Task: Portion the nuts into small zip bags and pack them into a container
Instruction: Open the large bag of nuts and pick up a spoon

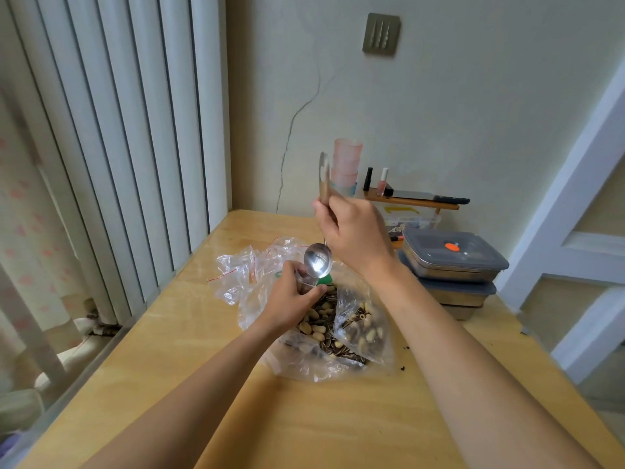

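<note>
A large clear plastic bag point(338, 363) of peanuts and striped sunflower seeds point(321, 330) lies open in the middle of the wooden table point(169, 333). My left hand point(291, 299) grips a small zip bag point(306, 279) upright just above the nuts. My right hand point(355, 235) holds a metal spoon point(318, 260) by its handle, bowl tipped down at the small bag's mouth. Several empty zip bags with red strips point(243, 269) lie behind the big bag.
Stacked metal containers with grey lids point(453, 258) stand at the right back of the table. Behind them a small wooden shelf point(412, 203) carries a knife and two small bottles, with pink cups point(346, 164) beside it. A radiator point(118, 147) runs along the left edge.
</note>
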Tool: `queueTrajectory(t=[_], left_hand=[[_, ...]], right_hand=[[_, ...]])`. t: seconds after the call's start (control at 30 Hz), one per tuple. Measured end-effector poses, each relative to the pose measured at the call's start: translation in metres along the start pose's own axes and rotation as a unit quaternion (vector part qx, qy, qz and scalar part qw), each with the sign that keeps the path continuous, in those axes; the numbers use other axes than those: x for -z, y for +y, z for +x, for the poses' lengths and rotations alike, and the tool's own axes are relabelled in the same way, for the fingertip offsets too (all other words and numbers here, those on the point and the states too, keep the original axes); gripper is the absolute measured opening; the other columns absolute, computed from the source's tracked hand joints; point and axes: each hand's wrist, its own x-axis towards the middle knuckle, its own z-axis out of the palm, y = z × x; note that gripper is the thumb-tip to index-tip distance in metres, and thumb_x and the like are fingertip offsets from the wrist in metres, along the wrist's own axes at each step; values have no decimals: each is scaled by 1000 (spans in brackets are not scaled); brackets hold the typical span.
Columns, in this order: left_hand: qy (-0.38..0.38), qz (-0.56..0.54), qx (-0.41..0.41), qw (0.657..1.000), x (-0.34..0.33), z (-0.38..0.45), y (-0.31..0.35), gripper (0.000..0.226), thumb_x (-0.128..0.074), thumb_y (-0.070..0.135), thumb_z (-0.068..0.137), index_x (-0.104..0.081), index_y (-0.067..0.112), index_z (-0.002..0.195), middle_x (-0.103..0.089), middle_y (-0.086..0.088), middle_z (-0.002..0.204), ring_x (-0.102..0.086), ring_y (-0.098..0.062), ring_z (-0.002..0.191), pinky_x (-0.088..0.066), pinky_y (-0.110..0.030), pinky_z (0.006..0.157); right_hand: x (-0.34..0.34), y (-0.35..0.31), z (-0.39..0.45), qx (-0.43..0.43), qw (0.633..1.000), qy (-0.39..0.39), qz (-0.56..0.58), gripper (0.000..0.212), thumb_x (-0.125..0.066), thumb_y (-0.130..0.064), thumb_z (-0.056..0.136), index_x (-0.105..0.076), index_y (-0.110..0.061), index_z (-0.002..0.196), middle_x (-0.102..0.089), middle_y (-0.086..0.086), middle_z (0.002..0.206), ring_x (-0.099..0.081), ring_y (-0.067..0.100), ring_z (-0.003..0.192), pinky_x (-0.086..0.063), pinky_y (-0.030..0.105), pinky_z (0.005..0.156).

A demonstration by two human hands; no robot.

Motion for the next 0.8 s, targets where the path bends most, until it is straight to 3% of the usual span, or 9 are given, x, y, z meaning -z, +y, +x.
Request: queueTrajectory(t=[0.07, 0.17, 0.23, 0.33, 0.43, 0.53, 0.6, 0.7, 0.8], left_hand=[[-2, -2, 0, 1000, 2, -1, -1, 41, -74, 29, 92, -39, 15, 109, -62, -15, 93, -63, -27, 78, -55, -51, 78], [-11, 0, 6, 1000, 5, -1, -6, 42, -73, 32, 90, -36, 19, 106, -63, -23, 102, -67, -39, 93, -56, -58, 83], [2, 0, 4, 1000, 7, -2, -5, 42, -72, 33, 91, -36, 18, 106, -64, -20, 101, -66, -34, 93, -57, -55, 82], [17, -7, -4, 1000, 10, -4, -2, 42, -73, 35, 91, -38, 16, 105, -63, -16, 99, -64, -23, 82, -57, -47, 77], [-2, -1, -18, 1000, 11, -4, -4, 43, -75, 29, 89, -37, 15, 105, -62, -13, 97, -61, -16, 73, -54, -36, 70], [-16, -6, -11, 1000, 11, -2, -4, 41, -73, 23, 91, -35, 15, 105, -65, -17, 99, -71, -18, 75, -56, -40, 71], [-20, -13, -2, 1000, 10, 0, -4, 39, -72, 20, 92, -35, 16, 105, -65, -22, 102, -74, -24, 76, -58, -42, 73], [-9, -23, 17, 1000, 6, 3, 0, 36, -73, 16, 90, -41, 12, 105, -67, -20, 96, -72, -33, 76, -61, -50, 72], [0, -20, 25, 999, 3, 4, 3, 42, -78, 21, 80, -43, 14, 104, -68, -17, 89, -72, -35, 76, -58, -58, 73]], right_hand=[[-1, 3, -1, -17, 999, 21, -23, 27, -56, -17, 104, -59, -8, 78, -52, 0, 57, -50, 23, 45, -32, 25, 44], [-5, 15, -4, -84, 995, 25, -46, 33, -51, -21, 106, -57, -10, 76, -53, 2, 57, -50, 21, 46, -26, 23, 43], [-11, 23, -10, -154, 986, -9, -64, 35, -46, -25, 108, -57, -11, 78, -56, 4, 61, -53, 21, 50, -29, 26, 45], [-23, 37, -27, -283, 957, -59, -24, 34, -43, -27, 109, -59, -11, 83, -63, 5, 73, -59, 14, 54, -35, 14, 44], [-34, 51, -47, -400, 910, -94, 55, 34, -42, -29, 109, -63, -7, 95, -71, 9, 90, -68, 15, 51, -46, 19, 41], [-40, 60, -66, -473, 865, -131, 102, 37, -42, -33, 108, -65, -6, 96, -73, 11, 79, -63, 12, 41, -44, 21, 40], [-44, 67, -77, -502, 842, -156, 121, 44, -42, -38, 108, -67, -7, 88, -72, 11, 70, -60, 16, 45, -45, 24, 48], [-53, 77, -89, -520, 819, -198, 140, 50, -44, -46, 105, -67, -8, 80, -75, 19, 80, -59, 23, 56, -46, 34, 58], [-55, 78, -92, -482, 841, -242, 42, 54, -49, -58, 100, -62, -14, 71, -67, 10, 74, -59, 24, 63, -41, 30, 54]])
